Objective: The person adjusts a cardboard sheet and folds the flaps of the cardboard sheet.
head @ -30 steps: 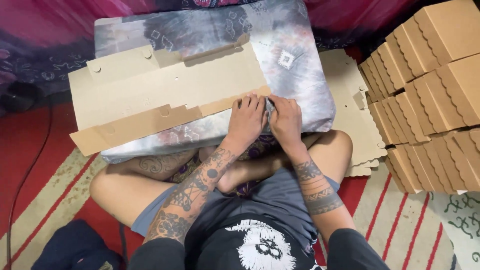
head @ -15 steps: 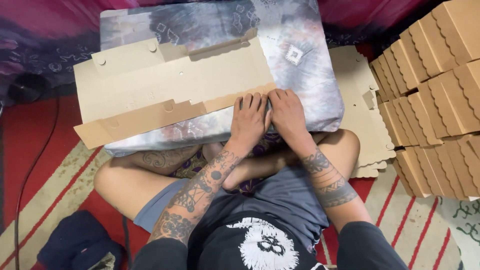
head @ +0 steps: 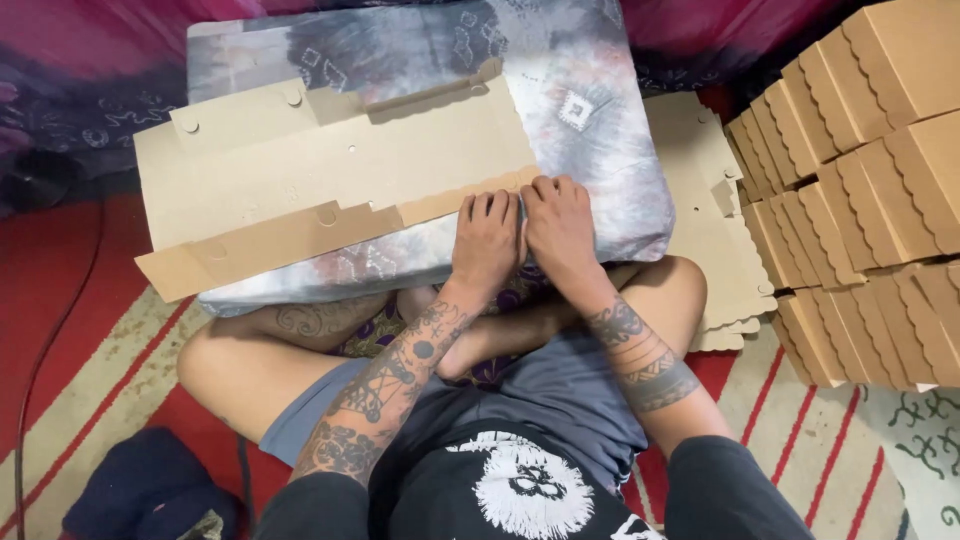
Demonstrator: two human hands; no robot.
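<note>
Both hands lie side by side, palms down, at the near right end of a flat cardboard blank [head: 330,190]: the left hand [head: 487,243] and the right hand [head: 560,232] touch along their inner edges, fingers laid flat and close together, pressing on the folded front strip of the cardboard, where it meets the cushion below. Whether the fingertips curl under the edge I cannot tell. The cardboard blank is brown, unfolded, with notched tabs and small round holes, and it lies slantwise across a large tie-dyed cushion [head: 600,120] in grey, white and pinkish tones, its left end jutting past the cushion's edge. The cushion rests on the person's crossed bare legs, just in front of the lap. Both forearms are tattooed and come out of dark sleeves; a dark shirt with a white print shows at the bottom. To the right of the cushion, flat on the floor, lies a stack of further cardboard blanks [head: 715,220] with scalloped edges, and beside them, well to the right, stands a pile of folded brown boxes [head: 860,190] in leaning rows. The floor is covered by a red rug [head: 60,330] with cream stripes. A dark blue bundle of cloth [head: 150,490] lies at the lower left, and purple patterned fabric [head: 80,80] hangs behind.
</note>
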